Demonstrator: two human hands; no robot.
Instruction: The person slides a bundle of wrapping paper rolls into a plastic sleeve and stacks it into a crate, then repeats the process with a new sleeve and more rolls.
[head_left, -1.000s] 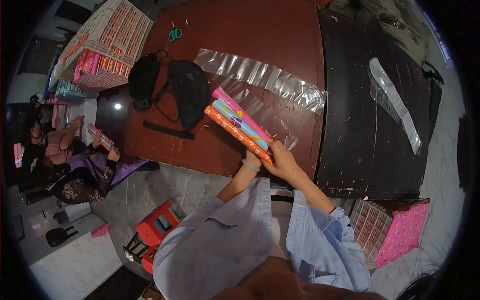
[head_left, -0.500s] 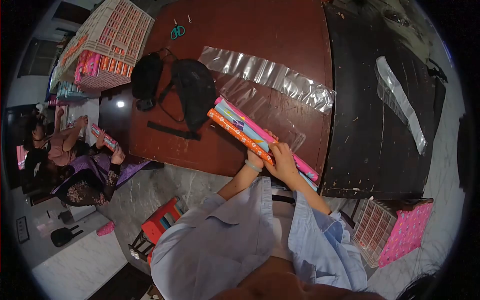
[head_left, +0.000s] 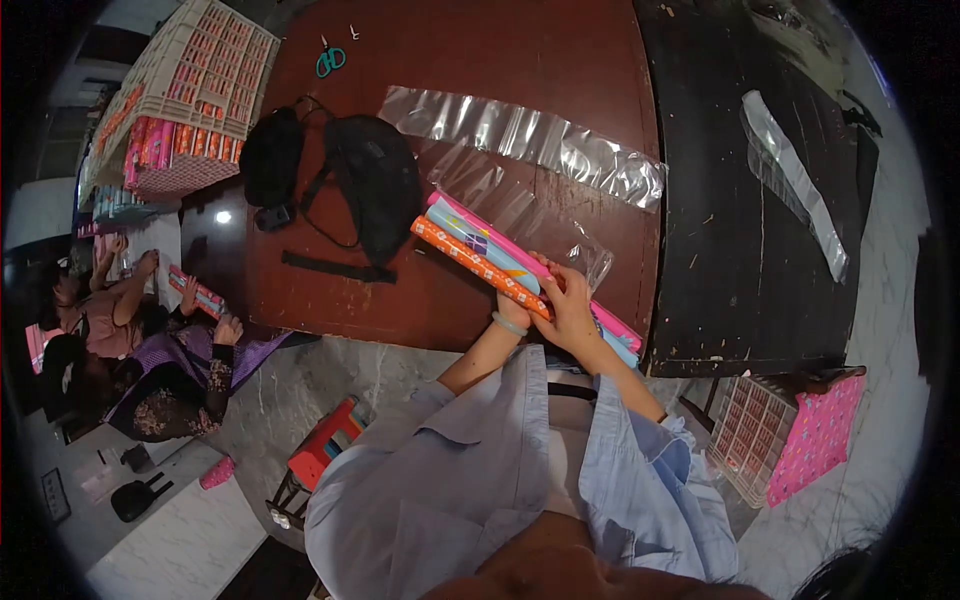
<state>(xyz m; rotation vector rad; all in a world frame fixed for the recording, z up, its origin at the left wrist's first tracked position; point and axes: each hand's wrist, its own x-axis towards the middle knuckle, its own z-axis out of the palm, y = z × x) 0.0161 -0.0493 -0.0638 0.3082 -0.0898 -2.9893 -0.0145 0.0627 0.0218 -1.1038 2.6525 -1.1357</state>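
Note:
Three rolls of wrapping paper lie together in my hands: an orange patterned roll [head_left: 475, 262], a light blue roll [head_left: 465, 236] and a pink roll [head_left: 615, 325]. My left hand [head_left: 513, 308], below a pale bangle, wraps round the bundle from beneath, mostly hidden by the paper. Over the top, the fingers of my right hand [head_left: 568, 305] curl around the rolls near their middle. Just beyond them, clear plastic sleeves [head_left: 560, 150] lie flat on the red-brown table [head_left: 480, 50].
Black bags [head_left: 370, 185], a black strap [head_left: 335, 268] and teal-handled scissors [head_left: 330, 62] are on the table. Another plastic sleeve [head_left: 795, 185] lies on the dark table. Crates of rolls [head_left: 205, 75] stand at left, near two people. A crate [head_left: 750, 440] stands low at right.
The view has shifted slightly, so the table items appear further left. Both hands still hold the rolls, and the pink and blue rolls have shifted a little against the orange one.

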